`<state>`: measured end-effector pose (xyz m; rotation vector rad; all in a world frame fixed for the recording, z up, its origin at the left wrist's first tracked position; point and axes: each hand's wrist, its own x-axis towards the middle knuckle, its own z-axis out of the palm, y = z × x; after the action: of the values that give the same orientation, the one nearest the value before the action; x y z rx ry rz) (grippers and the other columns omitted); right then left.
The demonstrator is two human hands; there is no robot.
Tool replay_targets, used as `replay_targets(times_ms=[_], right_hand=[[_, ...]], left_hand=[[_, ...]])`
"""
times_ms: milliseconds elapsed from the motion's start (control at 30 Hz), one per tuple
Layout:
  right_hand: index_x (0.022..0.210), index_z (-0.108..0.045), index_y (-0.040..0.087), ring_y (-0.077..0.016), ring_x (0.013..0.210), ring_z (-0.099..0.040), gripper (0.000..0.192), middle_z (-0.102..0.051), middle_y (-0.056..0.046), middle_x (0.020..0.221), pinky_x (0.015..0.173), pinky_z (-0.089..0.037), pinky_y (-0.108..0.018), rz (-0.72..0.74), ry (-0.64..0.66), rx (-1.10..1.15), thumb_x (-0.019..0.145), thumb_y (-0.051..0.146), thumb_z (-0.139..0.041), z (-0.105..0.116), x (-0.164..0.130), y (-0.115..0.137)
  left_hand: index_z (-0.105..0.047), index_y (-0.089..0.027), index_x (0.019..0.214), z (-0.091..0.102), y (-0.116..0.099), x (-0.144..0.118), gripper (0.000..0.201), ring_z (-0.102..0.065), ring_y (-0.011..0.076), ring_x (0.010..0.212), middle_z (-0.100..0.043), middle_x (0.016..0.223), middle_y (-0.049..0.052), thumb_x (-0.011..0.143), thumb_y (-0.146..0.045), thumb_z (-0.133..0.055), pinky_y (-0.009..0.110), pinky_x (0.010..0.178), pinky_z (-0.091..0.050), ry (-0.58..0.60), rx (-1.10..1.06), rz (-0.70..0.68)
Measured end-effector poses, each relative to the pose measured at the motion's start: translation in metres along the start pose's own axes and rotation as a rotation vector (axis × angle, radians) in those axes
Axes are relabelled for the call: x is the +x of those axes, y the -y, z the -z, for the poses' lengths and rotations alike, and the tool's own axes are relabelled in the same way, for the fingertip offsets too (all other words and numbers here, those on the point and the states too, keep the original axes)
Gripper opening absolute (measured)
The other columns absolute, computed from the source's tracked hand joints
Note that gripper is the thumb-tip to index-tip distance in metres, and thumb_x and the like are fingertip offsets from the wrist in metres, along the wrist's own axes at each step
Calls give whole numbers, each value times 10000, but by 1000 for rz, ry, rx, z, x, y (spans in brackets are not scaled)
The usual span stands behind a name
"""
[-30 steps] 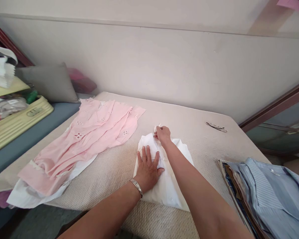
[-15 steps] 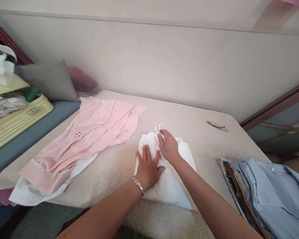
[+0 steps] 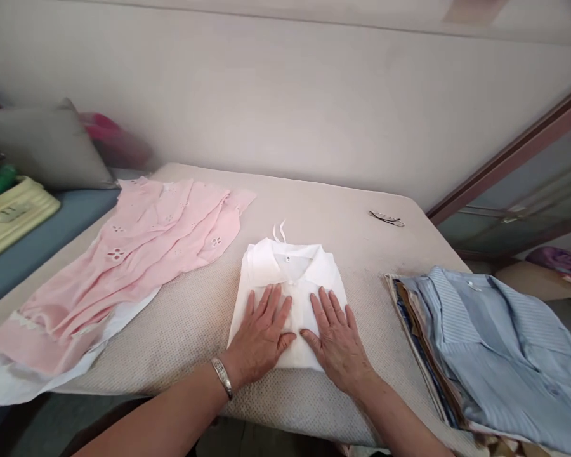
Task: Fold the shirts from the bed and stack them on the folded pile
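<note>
A white collared shirt (image 3: pixel 292 279), folded into a compact rectangle, lies face up in front of me with its collar away from me. Two thin white ties stick out beyond the collar. My left hand (image 3: pixel 261 330) rests flat on the shirt's left half, fingers spread. On the right half lies my right hand (image 3: pixel 335 333), also flat with its fingers apart. The two thumbs nearly meet near the button strip. A silver bracelet (image 3: pixel 222 377) circles my left wrist.
The cloth-covered table (image 3: pixel 323 209) also bears a pink dress (image 3: pixel 137 254) with cut-out flowers at left, eyeglasses (image 3: pixel 386 219) at the back right, and stacked folded clothes topped by a blue striped shirt (image 3: pixel 499 343). Behind stands a pale wall (image 3: pixel 285 95); a grey cushion (image 3: pixel 38 146) is at left.
The white shirt was a loosely folded bundle and now lies face up as a neat rectangle. My right hand has gone from its far edge to flat on its front. The view has shifted right.
</note>
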<state>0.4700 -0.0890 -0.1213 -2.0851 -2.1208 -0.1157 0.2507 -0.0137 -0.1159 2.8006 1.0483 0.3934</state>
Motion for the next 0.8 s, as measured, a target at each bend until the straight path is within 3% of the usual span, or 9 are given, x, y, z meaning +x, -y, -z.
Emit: replay_targets(times_ms=[167,300,333,400,500,567,633,733,800], right_hand=[[1649,-88,255,-296,1567,-86,798,-163,-78,1699,1220,-162,-588,-11,59,34,1006,650,-347,-18,-9,-11],[1635,-198,219,-305,1563,-103,824,-211,-100,1687,1222,-152,-588,-14,69,71,982,692,-367,-11,-11,-17],[1616,-260,207,-311,1556,-133,805,-247,-113,1675,1218,-164,-587,-11,69,88,982,689,-372,-8,-10,-19],[1526,-422,169,-322,1514,-263,698,-372,-157,1613,1191,-247,-556,-68,40,130,1004,630,-371,1,-5,-25],[1296,-577,127,-303,1231,-585,492,-620,-203,1339,999,-455,-437,-387,-9,218,1027,493,-389,16,8,-39],[1184,-600,137,-265,990,-672,393,-707,-161,1112,837,-494,-366,-612,39,310,992,455,-471,24,21,-48],[1093,-621,157,-241,895,-682,338,-727,-123,1002,757,-480,-323,-714,144,412,932,448,-565,28,32,-55],[958,-660,183,-231,893,-693,262,-741,-109,991,706,-464,-287,-686,288,494,889,427,-595,30,44,-56],[949,-677,196,-233,929,-700,222,-747,-100,1018,722,-470,-286,-650,314,494,904,379,-558,30,48,-50]], left_hand=[[-281,-189,1602,-12,0,-5,695,-107,377,1563,-180,1684,188,1016,-538,-415,673,1210,-164,-10,42,-15],[-415,-217,1529,0,16,2,573,-261,332,1529,-343,1635,147,1022,-484,-429,599,1210,-234,-31,19,-48],[-474,-201,1476,6,23,4,509,-341,318,1491,-422,1586,155,1031,-440,-413,564,1191,-286,-61,5,20],[-559,-151,1334,19,38,10,413,-537,308,1323,-583,1413,189,1029,-368,-386,492,1073,-428,-125,-23,306],[-581,-139,1143,34,57,18,324,-677,302,978,-701,1093,166,968,-389,-473,420,819,-511,-85,-107,755],[-581,-162,1052,37,64,23,304,-680,293,886,-713,978,123,901,-426,-564,393,761,-497,14,-205,860],[-586,-173,981,36,66,27,295,-678,291,875,-715,931,107,845,-432,-628,377,749,-483,60,-287,899],[-612,-162,921,35,64,33,317,-683,286,834,-723,883,99,753,-407,-723,356,697,-484,25,-528,994],[-633,-144,908,38,61,38,349,-689,266,757,-727,828,91,691,-372,-783,342,648,-502,-1,-866,1068]])
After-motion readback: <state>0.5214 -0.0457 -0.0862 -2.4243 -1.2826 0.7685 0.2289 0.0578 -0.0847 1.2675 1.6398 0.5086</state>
